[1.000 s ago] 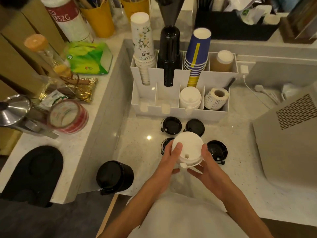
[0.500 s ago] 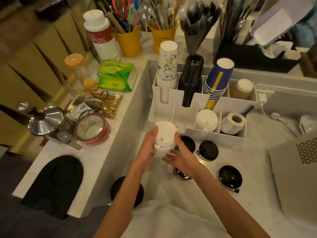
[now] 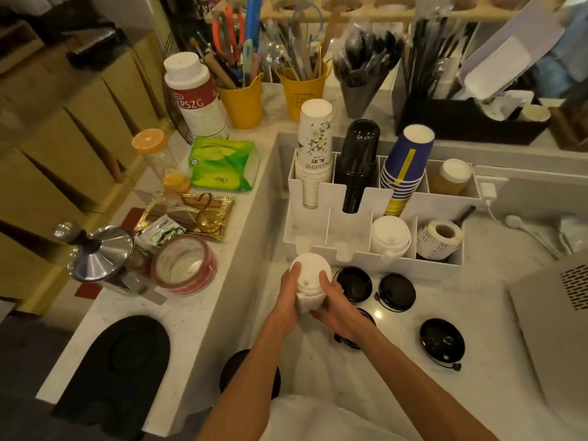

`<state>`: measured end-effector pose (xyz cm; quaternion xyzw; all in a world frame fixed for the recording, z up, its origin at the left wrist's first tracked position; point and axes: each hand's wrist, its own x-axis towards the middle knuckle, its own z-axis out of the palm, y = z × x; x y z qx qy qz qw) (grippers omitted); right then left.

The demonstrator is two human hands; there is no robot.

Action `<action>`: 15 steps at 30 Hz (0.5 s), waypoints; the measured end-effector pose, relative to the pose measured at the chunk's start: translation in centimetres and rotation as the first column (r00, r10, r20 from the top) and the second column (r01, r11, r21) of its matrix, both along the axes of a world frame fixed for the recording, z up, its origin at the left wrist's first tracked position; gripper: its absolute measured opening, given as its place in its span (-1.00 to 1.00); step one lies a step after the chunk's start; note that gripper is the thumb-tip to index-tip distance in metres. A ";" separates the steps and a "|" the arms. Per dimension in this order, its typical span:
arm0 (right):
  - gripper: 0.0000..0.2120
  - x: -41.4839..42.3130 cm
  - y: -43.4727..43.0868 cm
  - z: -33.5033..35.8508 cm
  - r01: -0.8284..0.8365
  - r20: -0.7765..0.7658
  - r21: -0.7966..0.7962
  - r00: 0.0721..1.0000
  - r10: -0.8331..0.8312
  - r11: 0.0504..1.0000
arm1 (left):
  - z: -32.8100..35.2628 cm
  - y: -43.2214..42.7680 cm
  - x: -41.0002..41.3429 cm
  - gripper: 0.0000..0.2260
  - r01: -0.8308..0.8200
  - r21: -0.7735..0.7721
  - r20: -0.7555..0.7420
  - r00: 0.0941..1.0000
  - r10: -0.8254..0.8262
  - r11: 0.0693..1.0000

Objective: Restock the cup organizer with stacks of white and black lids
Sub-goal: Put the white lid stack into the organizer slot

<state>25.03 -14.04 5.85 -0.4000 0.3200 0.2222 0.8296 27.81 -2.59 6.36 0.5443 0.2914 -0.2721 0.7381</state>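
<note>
- I have the stack of white lids [image 3: 310, 286] held between both hands, just in front of the cup organizer [image 3: 375, 259] at its front-left corner, a little above the counter [image 3: 496, 316].
- My left hand [image 3: 286, 302] wraps the stack's left side, fingers pressed together along it, one fingertip up on the top lid's rim. My right hand [image 3: 339, 308] cups the right side and underside, fingers close together and curled around the lower lids, thumb near the top.
- The step, as I judge it, is to seat this stack in one of the two vacant front compartments on the left; the one just behind the stack looks nearest.
- To do it well I would keep even pressure from both sides so the lids stay nested and straight, lift over the low front wall, then lower with the stack upright, not tilted.
- I would release the underside hand last, since loose lids could fan out if the bottom drops first.
- The next front compartment to the right already holds another white lid stack [image 3: 390, 238], and beside that sits a label roll [image 3: 440, 238], so those slots are taken.
- The black lids [image 3: 396, 292] lie singly on the counter, just right of my hands and well clear of the path; they are not yet gathered, so that half of the restocking seems undone.
- The tall cup stacks [image 3: 358, 163] stand in the back row; I should stay low to avoid nudging them.
</note>
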 end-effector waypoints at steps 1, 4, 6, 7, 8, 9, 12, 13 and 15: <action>0.10 -0.1 0.0 0.4 -0.010 0.019 -0.036 1.000 0.011 0.999 | 0.5 0.0 -0.1 -0.45 0.021 0.010 0.019 1.000 -0.021 1.000; 0.08 -0.5 -0.3 1.5 -0.023 0.072 -0.127 0.997 0.032 0.992 | 2.4 0.4 -0.3 -0.40 0.124 0.061 0.091 0.987 -0.130 0.990; -0.02 0.1 -1.2 3.0 -0.030 0.151 -0.112 0.987 0.047 0.993 | 4.6 0.6 0.3 -0.35 0.180 0.079 0.179 0.965 -0.191 0.981; -0.07 1.0 -1.7 4.1 -0.047 0.200 -0.094 0.978 0.065 0.995 | 5.8 0.6 1.2 -0.35 0.190 0.094 0.232 0.951 -0.207 0.977; -0.13 2.3 -2.2 5.2 -0.065 0.237 -0.075 0.968 0.081 0.995 | 7.0 0.5 2.3 -0.35 0.183 0.104 0.273 0.940 -0.205 0.978; -0.20 3.8 -2.6 6.3 -0.072 0.259 -0.064 0.962 0.086 0.995 | 8.2 0.3 3.6 -0.35 0.171 0.111 0.296 0.935 -0.197 0.979; -0.42 8.3 -3.1 9.6 -0.032 0.249 -0.030 0.968 0.038 0.999 | 10.9 -0.6 7.4 -0.33 0.143 0.140 0.332 0.925 -0.183 0.980; -0.46 9.5 -3.0 10.4 -0.021 0.239 -0.031 0.971 0.028 0.999 | 11.3 -0.8 8.4 -0.30 0.142 0.144 0.331 0.926 -0.183 0.979; -0.50 11.0 -2.8 11.4 -0.020 0.232 -0.036 0.972 0.028 0.999 | 11.2 -1.0 10.0 -0.25 0.158 0.148 0.313 0.929 -0.198 0.976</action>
